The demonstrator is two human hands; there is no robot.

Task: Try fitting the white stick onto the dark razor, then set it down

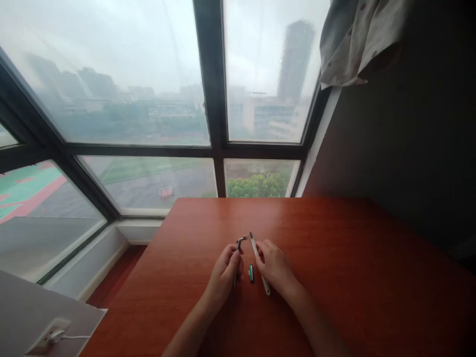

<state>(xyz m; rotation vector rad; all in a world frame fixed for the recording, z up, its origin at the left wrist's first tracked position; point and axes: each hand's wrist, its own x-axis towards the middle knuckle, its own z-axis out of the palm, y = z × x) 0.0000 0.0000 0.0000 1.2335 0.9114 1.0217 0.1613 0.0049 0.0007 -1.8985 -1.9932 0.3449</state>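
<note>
My left hand (223, 272) grips a dark metallic razor handle (239, 244), its bent neck pointing up and right with no blade cartridge on the end. My right hand (275, 266) pinches a pale toothbrush (266, 284) around its middle. The brush's dark-bristled head is at the top, close to the razor neck; whether they touch I cannot tell. On the tabletop between my hands lies a small green and black razor cartridge (252, 273), apart from both. My palms hide part of the razor handle.
The reddish-brown wooden table (334, 238) reaches to large dark-framed windows (217, 99). A dark wall (409, 139) stands on the right, with a hanging cloth (357, 44) above. At lower left, a white plug (56, 337) sits in a wall socket.
</note>
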